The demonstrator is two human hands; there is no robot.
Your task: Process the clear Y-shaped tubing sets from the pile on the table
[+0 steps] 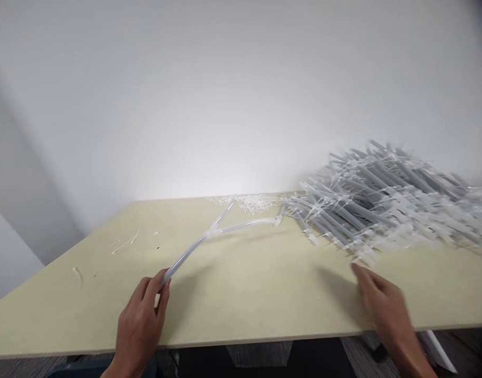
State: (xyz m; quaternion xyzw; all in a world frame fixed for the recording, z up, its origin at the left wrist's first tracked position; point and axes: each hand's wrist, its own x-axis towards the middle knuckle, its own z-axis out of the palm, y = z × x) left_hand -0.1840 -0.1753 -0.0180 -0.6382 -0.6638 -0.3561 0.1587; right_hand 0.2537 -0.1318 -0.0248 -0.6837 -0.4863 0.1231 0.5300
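Note:
My left hand (142,315) pinches the lower end of a clear plastic tube (185,255) above the table. The tube runs up to a Y-shaped connector (213,230), where it splits into two branches. One short branch tube (225,212) points toward the wall; a longer branch tube (246,224) bends right and ends in a whitish fitting (278,220). My right hand (382,302), blurred by motion, is just in front of a pile of tube assemblies (354,202). Nothing shows clearly in it, and most of its fingers are hidden.
A pale yellow table (241,304) stands against a white wall (225,94). Small white strips (256,202) lie heaped at the back edge. Loose white cable ties (126,244) and a curved scrap (78,275) lie on the left. The pile fills the table's back right.

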